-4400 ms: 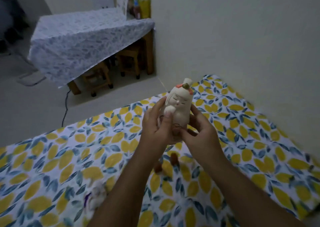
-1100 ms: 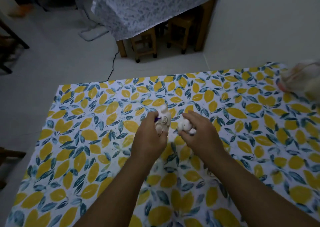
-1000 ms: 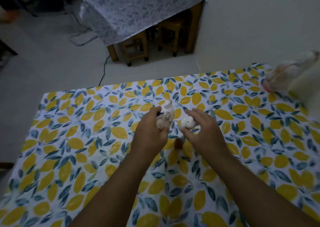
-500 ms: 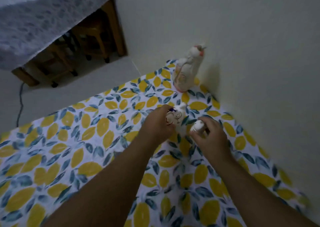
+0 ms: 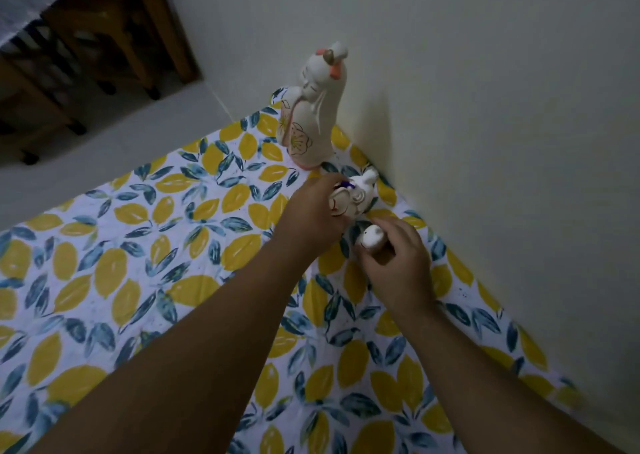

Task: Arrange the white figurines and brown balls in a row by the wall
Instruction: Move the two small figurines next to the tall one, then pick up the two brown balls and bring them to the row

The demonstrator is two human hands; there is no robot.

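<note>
A tall white figurine [image 5: 313, 107] with a painted flower and pink hair ornaments stands upright at the far corner of the table, against the wall [image 5: 485, 107]. My left hand [image 5: 315, 214] grips a small white animal figurine [image 5: 356, 195] with a purple mark, held just in front of the tall one, close to the wall. My right hand [image 5: 398, 259] holds a smaller round white figurine [image 5: 370, 239] right beside it, nearer to me. No brown balls show in this view.
The table carries a cloth printed with yellow lemons and blue leaves [image 5: 138, 263]. The wall runs along its right edge. Beyond the far edge lie the floor and a wooden table with stools [image 5: 86, 38].
Both hands have carried the two small figurines from the middle of the table to the wall, next to the tall figurine. The view has swung right toward the wall.
</note>
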